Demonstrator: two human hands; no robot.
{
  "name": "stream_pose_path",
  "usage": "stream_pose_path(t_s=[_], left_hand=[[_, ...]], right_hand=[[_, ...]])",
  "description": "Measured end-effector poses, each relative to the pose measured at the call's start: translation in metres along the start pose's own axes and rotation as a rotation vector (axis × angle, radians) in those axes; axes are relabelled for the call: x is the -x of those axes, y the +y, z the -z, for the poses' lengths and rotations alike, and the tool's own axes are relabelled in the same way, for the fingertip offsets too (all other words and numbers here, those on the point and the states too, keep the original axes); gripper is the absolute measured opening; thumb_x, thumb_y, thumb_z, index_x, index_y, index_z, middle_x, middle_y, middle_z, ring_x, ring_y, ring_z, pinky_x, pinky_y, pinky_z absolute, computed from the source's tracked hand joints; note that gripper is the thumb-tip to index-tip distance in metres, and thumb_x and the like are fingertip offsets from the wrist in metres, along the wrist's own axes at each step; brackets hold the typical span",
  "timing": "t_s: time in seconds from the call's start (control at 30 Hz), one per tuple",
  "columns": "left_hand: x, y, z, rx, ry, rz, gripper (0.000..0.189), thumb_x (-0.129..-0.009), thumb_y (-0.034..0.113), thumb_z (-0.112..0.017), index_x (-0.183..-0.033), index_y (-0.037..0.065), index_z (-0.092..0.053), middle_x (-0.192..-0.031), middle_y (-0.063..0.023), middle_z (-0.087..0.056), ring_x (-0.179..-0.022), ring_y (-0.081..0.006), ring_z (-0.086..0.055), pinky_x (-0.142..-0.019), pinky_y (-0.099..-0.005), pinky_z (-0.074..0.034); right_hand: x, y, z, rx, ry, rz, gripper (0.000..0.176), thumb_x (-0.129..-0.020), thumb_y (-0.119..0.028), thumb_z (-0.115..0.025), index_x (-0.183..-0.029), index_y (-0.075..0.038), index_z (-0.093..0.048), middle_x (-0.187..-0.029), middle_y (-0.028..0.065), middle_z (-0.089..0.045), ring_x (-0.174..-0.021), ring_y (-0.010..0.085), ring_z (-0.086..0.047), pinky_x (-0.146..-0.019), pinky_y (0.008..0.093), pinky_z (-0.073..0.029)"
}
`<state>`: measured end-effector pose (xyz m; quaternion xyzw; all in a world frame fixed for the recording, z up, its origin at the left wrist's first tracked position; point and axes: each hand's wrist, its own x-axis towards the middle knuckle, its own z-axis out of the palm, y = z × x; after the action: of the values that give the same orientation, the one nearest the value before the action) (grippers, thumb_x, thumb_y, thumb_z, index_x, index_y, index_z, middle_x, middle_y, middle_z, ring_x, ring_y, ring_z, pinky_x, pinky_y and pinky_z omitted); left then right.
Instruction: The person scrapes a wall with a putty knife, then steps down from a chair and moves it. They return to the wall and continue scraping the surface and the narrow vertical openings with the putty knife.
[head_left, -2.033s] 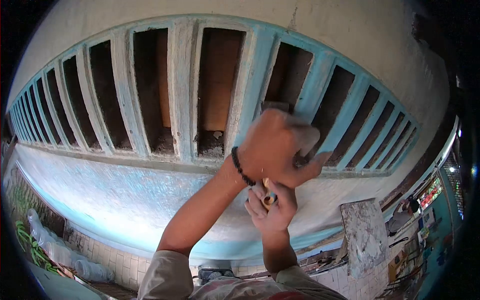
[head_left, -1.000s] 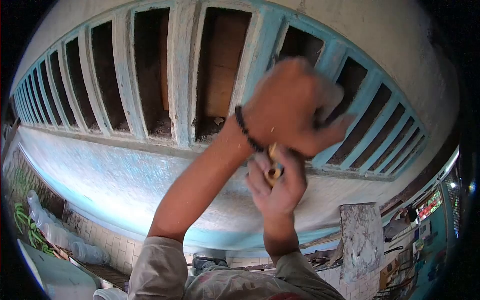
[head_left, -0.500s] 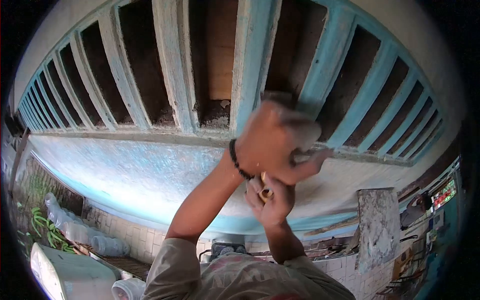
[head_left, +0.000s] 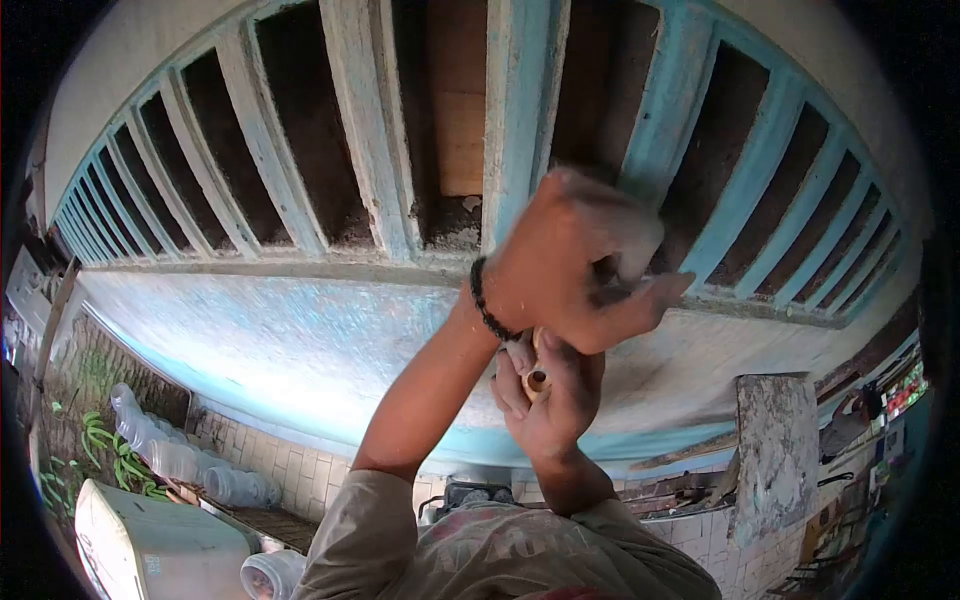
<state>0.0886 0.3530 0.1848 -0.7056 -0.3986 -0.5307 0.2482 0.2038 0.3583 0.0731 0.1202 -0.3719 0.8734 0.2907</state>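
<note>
My left hand (head_left: 575,262), with a black bead bracelet (head_left: 490,300) at its wrist, is raised in front of the slatted vent. Its fingers are loosely bent and slightly blurred; the thumb points right, apart from them. Nothing shows plainly in the hand, though its palm is dark. Just below that wrist, my right hand (head_left: 548,395) is closed round a small yellowish piece (head_left: 537,382) with a round hole in its end. Fingers and the left wrist hide the rest of this piece. Behind both hands stand worn blue slats (head_left: 522,110) with dark gaps.
A pale blue wall (head_left: 300,320) runs below the vent. At lower left are a white container (head_left: 165,545), clear plastic jars (head_left: 235,487) and green bananas (head_left: 98,437). A weathered board (head_left: 775,455) stands at right, near clutter on the tiled floor (head_left: 690,545).
The scene has shifted slightly right in view. Both hands keep nearly the same pose, the left above the right, and my right hand still grips the yellowish piece.
</note>
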Motion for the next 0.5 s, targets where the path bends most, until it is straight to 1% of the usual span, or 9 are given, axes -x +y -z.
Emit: stream_pose_path(t_s=[0.03, 0.13, 0.23, 0.27, 0.37, 0.4, 0.43, 0.47, 0.5], left_hand=[[0.004, -0.005, 0.001, 0.028, -0.019, 0.008, 0.036, -0.077, 0.026, -0.078, -0.054, 0.012, -0.054, -0.051, -0.0043, -0.049, -0.045, -0.0202, -0.052, -0.044, -0.0299, -0.036], [0.027, -0.017, -0.01, -0.088, -0.052, 0.033, 0.033, -0.076, 0.024, -0.078, -0.056, 0.011, -0.054, -0.052, -0.0042, -0.048, -0.044, -0.0213, -0.051, -0.045, -0.0323, -0.036], [0.011, 0.005, -0.009, -0.076, 0.008, -0.099, 0.027, -0.072, 0.023, -0.078, -0.065, 0.007, -0.058, -0.062, -0.0095, -0.055, -0.053, -0.0294, -0.056, -0.05, -0.0385, -0.043], [0.01, 0.018, -0.01, -0.069, -0.009, -0.077, 0.026, -0.072, 0.024, -0.079, -0.067, 0.007, -0.06, -0.063, -0.0079, -0.054, -0.052, -0.0287, -0.056, -0.051, -0.0396, -0.043], [0.008, 0.042, -0.008, -0.113, -0.055, -0.124, 0.028, -0.073, 0.025, -0.079, -0.067, 0.006, -0.06, -0.061, -0.0061, -0.05, -0.051, -0.0271, -0.054, -0.05, -0.04, -0.042], [0.014, 0.041, -0.012, -0.142, -0.03, -0.142, 0.03, -0.073, 0.026, -0.08, -0.066, 0.006, -0.059, -0.059, -0.005, -0.046, -0.05, -0.0256, -0.053, -0.049, -0.0395, -0.041], [0.019, 0.038, -0.014, -0.142, -0.045, -0.117, 0.03, -0.073, 0.026, -0.08, -0.065, 0.006, -0.059, -0.059, -0.0052, -0.047, -0.05, -0.026, -0.053, -0.049, -0.0395, -0.041], [0.023, 0.036, -0.014, -0.142, -0.061, -0.091, 0.03, -0.072, 0.027, -0.08, -0.065, 0.007, -0.059, -0.059, -0.0054, -0.047, -0.05, -0.0265, -0.053, -0.049, -0.0395, -0.04], [0.028, 0.033, -0.015, -0.145, -0.077, -0.068, 0.03, -0.072, 0.027, -0.08, -0.064, 0.007, -0.059, -0.058, -0.0055, -0.048, -0.05, -0.027, -0.053, -0.049, -0.0394, -0.04]], right_hand=[[0.001, 0.004, -0.005, 0.002, 0.058, 0.038, 0.008, -0.107, -0.02, -0.05, -0.112, -0.014, -0.052, -0.089, 0.0061, -0.05, -0.042, 0.0094, -0.033, -0.039, 0.0242, -0.027], [-0.006, 0.013, 0.022, -0.076, 0.06, -0.05, 0.008, -0.106, -0.018, -0.05, -0.105, -0.013, -0.056, -0.085, 0.0053, -0.049, -0.04, 0.0097, -0.031, -0.038, 0.0258, -0.026], [0.013, 0.024, 0.043, -0.106, 0.203, -0.03, 0.013, -0.098, -0.009, -0.06, -0.109, -0.002, -0.062, -0.08, 0.0038, -0.054, -0.051, 0.0112, -0.041, -0.046, 0.0258, -0.036], [0.025, 0.04, 0.054, 0.029, 0.216, 0.086, 0.017, -0.095, -0.005, -0.063, -0.111, 0.001, -0.063, -0.082, 0.0043, -0.057, -0.056, 0.012, -0.045, -0.05, 0.0253, -0.04], [0.038, 0.011, 0.053, 0.27, 0.155, 0.122, 0.033, -0.082, 0.009, -0.07, -0.115, 0.009, -0.063, -0.094, 0.0092, -0.067, -0.078, 0.0159, -0.058, -0.07, 0.0257, -0.049], [0.037, 0.014, 0.067, 0.781, -0.022, 0.426, 0.034, -0.081, 0.01, -0.071, -0.115, 0.009, -0.063, -0.096, 0.0099, -0.067, -0.08, 0.0164, -0.059, -0.072, 0.026, -0.05], [0.038, 0.016, 0.071, 0.876, -0.107, 0.475, 0.031, -0.084, 0.007, -0.069, -0.114, 0.008, -0.063, -0.095, 0.0096, -0.067, -0.077, 0.0161, -0.058, -0.07, 0.0265, -0.049], [0.039, 0.018, 0.076, 0.962, -0.191, 0.532, 0.028, -0.086, 0.004, -0.067, -0.114, 0.007, -0.063, -0.095, 0.0092, -0.066, -0.074, 0.0158, -0.056, -0.068, 0.0269, -0.048], [0.039, 0.023, 0.073, 0.634, -0.156, 0.346, 0.022, -0.092, -0.002, -0.062, -0.113, 0.005, -0.062, -0.093, 0.0079, -0.063, -0.066, 0.0146, -0.052, -0.062, 0.0274, -0.044]])
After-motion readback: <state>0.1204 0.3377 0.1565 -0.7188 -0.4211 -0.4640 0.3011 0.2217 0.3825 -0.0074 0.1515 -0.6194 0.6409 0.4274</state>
